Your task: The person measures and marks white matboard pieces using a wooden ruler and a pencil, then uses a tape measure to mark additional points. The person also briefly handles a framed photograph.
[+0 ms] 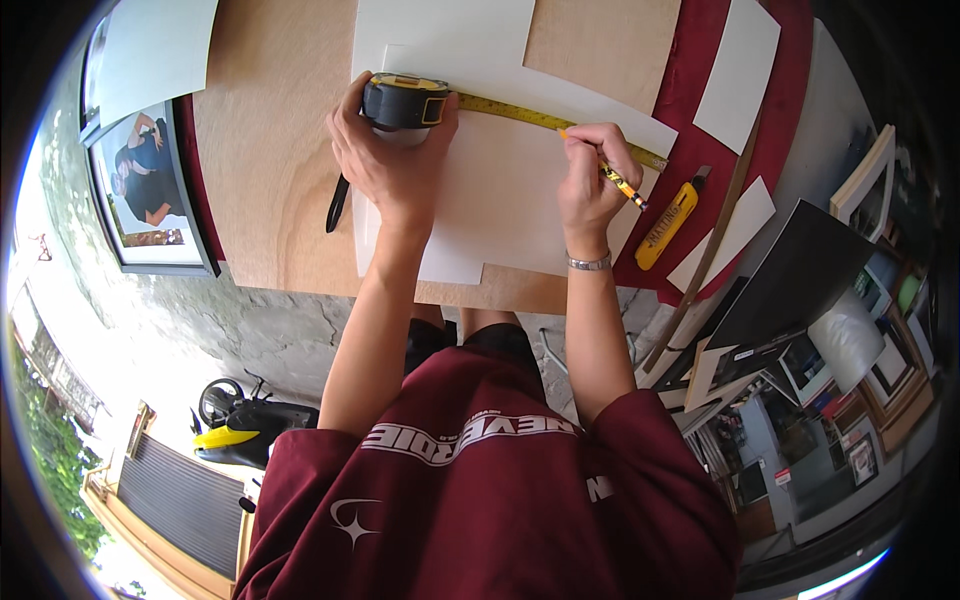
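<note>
My left hand is closed round a black and yellow tape measure. Its yellow blade runs out to the right across a white sheet of board, ending near the sheet's right edge. In my right hand is a yellow and black patterned pencil, its point by the blade's edge. Right of that hand, a yellow utility knife lies on the red surface. A black strap-like thing sits left of the white sheet, partly under my left wrist.
The sheet lies on a plywood board over a red-covered table. A framed picture is at the left edge. White board offcuts lie at the right. Frames and a black panel crowd the right side. A motorbike stands lower left.
</note>
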A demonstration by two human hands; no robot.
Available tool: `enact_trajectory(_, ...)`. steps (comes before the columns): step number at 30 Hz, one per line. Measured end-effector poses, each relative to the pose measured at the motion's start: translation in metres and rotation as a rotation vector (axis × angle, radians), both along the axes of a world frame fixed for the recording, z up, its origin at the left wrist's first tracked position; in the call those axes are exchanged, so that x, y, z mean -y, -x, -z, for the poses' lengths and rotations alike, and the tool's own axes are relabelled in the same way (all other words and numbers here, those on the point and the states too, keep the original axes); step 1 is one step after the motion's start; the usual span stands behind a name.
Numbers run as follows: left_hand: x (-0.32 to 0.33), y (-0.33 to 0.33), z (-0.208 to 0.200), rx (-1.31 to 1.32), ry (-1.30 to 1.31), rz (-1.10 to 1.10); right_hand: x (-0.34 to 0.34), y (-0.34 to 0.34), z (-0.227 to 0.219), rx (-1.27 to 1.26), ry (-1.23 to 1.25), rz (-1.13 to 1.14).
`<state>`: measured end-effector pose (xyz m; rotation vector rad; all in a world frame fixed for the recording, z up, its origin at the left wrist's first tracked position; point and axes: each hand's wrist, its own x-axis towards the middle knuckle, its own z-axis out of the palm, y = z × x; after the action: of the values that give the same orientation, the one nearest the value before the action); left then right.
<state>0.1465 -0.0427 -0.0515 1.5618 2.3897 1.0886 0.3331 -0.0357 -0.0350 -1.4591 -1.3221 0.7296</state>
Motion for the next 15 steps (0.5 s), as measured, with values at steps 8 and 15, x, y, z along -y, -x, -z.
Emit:
enact_trajectory(8,-0.0008,-0.0003,-0.001,0.025,-0.011,-0.002,-0.0027,0.0063,0.0036,0.08,-0.045,-0.037)
enact_trajectory(15,-0.0015,-0.0001,-0.0007,0.037,-0.006,0.001,-0.0035,0.0081,0.0054,0.079,-0.046,-0.03)
